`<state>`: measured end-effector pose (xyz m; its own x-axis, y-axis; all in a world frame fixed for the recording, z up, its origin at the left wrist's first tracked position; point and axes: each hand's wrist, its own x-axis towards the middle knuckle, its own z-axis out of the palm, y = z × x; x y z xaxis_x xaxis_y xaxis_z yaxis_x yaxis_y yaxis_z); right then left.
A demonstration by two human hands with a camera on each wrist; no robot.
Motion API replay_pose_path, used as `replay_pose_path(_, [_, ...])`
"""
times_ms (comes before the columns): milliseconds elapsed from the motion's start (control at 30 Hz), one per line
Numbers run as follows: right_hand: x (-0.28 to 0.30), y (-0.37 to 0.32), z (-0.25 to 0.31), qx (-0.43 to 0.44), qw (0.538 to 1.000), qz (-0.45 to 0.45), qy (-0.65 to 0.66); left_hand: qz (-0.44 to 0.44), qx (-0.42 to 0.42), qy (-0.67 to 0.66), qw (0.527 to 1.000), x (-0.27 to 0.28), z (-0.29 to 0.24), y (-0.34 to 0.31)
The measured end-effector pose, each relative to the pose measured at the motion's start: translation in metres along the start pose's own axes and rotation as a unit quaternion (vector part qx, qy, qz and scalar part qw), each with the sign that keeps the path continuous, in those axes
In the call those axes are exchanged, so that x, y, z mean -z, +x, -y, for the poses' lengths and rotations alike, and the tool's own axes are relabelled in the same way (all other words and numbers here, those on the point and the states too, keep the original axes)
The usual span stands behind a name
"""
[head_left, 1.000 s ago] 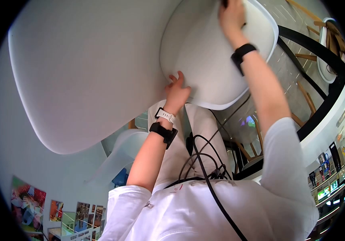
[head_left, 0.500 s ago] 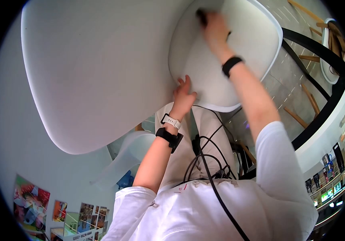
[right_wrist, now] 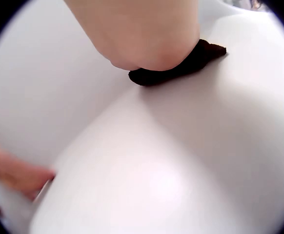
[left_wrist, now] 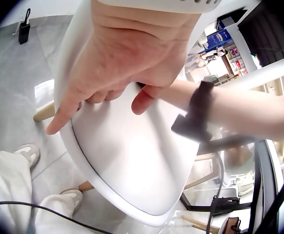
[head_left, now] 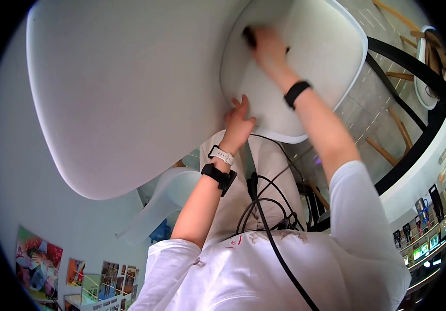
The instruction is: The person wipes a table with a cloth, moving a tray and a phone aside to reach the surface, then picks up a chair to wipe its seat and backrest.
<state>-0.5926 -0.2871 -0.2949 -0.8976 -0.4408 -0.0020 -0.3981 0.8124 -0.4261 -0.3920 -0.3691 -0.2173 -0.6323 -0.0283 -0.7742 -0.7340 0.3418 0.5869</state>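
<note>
A white moulded chair fills the head view, its back (head_left: 129, 93) at the left and its seat (head_left: 311, 62) at the upper right. My right hand (head_left: 268, 46) presses a dark cloth (head_left: 248, 35) onto the seat near where it meets the back. In the right wrist view the cloth (right_wrist: 181, 68) sticks out from under my palm (right_wrist: 142, 34). My left hand (head_left: 238, 123) grips the seat's near rim. The left wrist view shows its fingers (left_wrist: 73, 105) along the outside of the rim and the thumb on the seat (left_wrist: 132, 161).
A second white chair (head_left: 166, 197) stands low beside my legs. A black-rimmed round table (head_left: 420, 119) and another chair (head_left: 425, 57) are at the right. Black cables (head_left: 264, 217) hang over my white shirt. Grey tiled floor and my shoes (left_wrist: 27, 151) lie below.
My right hand slid the cloth from the seat's far edge toward the left and nearer to me. The left hand stayed on the rim.
</note>
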Motion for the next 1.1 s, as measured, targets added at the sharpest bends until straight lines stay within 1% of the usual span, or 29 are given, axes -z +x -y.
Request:
replay_pose_path(33, [-0.002, -0.032, 0.018, 0.033, 0.999, 0.039, -0.007, -0.002, -0.008, 0.002, 1.000, 0.000, 0.002, 0.001])
replay_pose_path(67, [0.001, -0.057, 0.028, 0.069, 0.993, 0.096, 0.028, 0.005, -0.002, -0.003, 1.000, 0.001, 0.000, 0.002])
replay_pose_path(100, [0.006, -0.067, 0.036, 0.104, 0.981, 0.152, 0.062, 0.012, 0.005, -0.007, 1.000, 0.003, -0.001, 0.003])
replay_pose_path(133, [0.008, -0.062, 0.030, 0.112, 0.981, 0.146, 0.058, 0.020, 0.015, -0.010, 1.000, 0.004, 0.001, 0.000])
replay_pose_path(200, [0.021, -0.025, 0.009, 0.126, 0.982, 0.131, 0.049, 0.012, 0.011, -0.006, 1.000, 0.004, 0.003, -0.001])
replay_pose_path(267, [0.032, 0.031, -0.015, 0.006, 0.999, -0.010, 0.030, 0.005, 0.012, -0.007, 1.000, 0.002, 0.001, 0.000])
replay_pose_path(300, [0.043, 0.054, -0.017, -0.055, 0.998, -0.016, 0.035, 0.003, 0.015, -0.007, 1.000, 0.002, -0.004, -0.001])
replay_pose_path(333, [0.048, 0.062, -0.017, -0.120, 0.992, -0.022, 0.039, 0.004, 0.019, -0.005, 1.000, 0.001, -0.005, -0.003])
replay_pose_path(433, [0.004, 0.001, 0.005, 0.005, 0.999, 0.023, 0.024, -0.054, -0.033, -0.031, 0.997, -0.009, 0.013, 0.000])
replay_pose_path(500, [-0.003, -0.071, 0.032, 0.067, 0.987, 0.099, 0.104, -0.034, 0.027, -0.083, 0.996, 0.006, -0.005, -0.008])
replay_pose_path(533, [-0.004, -0.100, 0.036, 0.121, 0.981, 0.085, 0.123, -0.024, 0.057, -0.105, 0.993, 0.015, -0.016, -0.013])
replay_pose_path(600, [0.027, -0.120, 0.044, 0.156, 0.951, 0.211, 0.163, -0.081, 0.058, -0.107, 0.989, 0.029, -0.034, -0.030])
replay_pose_path(633, [0.033, -0.115, 0.039, 0.191, 0.939, 0.233, 0.168, -0.109, 0.054, -0.108, 0.987, 0.034, -0.040, -0.035])
replay_pose_path(700, [0.048, -0.098, 0.030, 0.254, 0.911, 0.277, 0.171, -0.119, 0.045, -0.067, 0.990, 0.038, -0.044, -0.037])
replay_pose_path(733, [0.053, -0.078, 0.022, 0.236, 0.935, 0.211, 0.159, -0.122, 0.041, -0.047, 0.991, 0.038, -0.045, -0.034])
replay_pose_path(767, [0.060, -0.048, 0.007, 0.201, 0.963, 0.115, 0.135, -0.144, -0.002, -0.003, 0.990, 0.031, -0.045, -0.024])
replay_pose_path(800, [0.067, -0.013, -0.002, 0.167, 0.980, 0.020, 0.109, -0.166, -0.042, 0.039, 0.984, 0.025, -0.040, -0.017])
replay_pose_path(833, [0.072, 0.020, -0.014, 0.151, 0.982, -0.064, 0.096, -0.186, -0.083, 0.078, 0.976, 0.017, -0.034, -0.010])
replay_pose_path(867, [0.078, 0.051, -0.027, 0.149, 0.979, -0.128, 0.052, -0.181, -0.132, 0.130, 0.966, 0.011, -0.029, 0.000])
replay_pose_path(900, [0.081, 0.073, -0.040, 0.127, 0.978, -0.162, -0.004, -0.162, -0.097, 0.161, 0.969, 0.004, -0.034, 0.003])
replay_pose_path(933, [0.086, 0.089, -0.047, 0.089, 0.991, -0.093, -0.043, -0.145, -0.064, 0.194, 0.968, 0.001, -0.045, 0.005])
replay_pose_path(967, [0.093, 0.091, -0.051, 0.078, 0.997, -0.022, -0.003, -0.131, -0.032, 0.229, 0.964, 0.000, -0.050, 0.009])
replay_pose_path(1000, [0.094, 0.094, -0.060, 0.130, 0.991, -0.045, 0.002, -0.100, 0.004, 0.247, 0.964, -0.003, -0.047, 0.012])
replay_pose_path(1033, [0.095, 0.091, -0.069, 0.179, 0.982, -0.061, 0.009, -0.099, 0.006, 0.255, 0.962, -0.005, -0.047, 0.012])
replay_pose_path(1100, [0.113, 0.074, -0.088, 0.150, 0.984, -0.074, 0.067, -0.102, 0.009, 0.268, 0.958, 0.000, -0.050, 0.011])
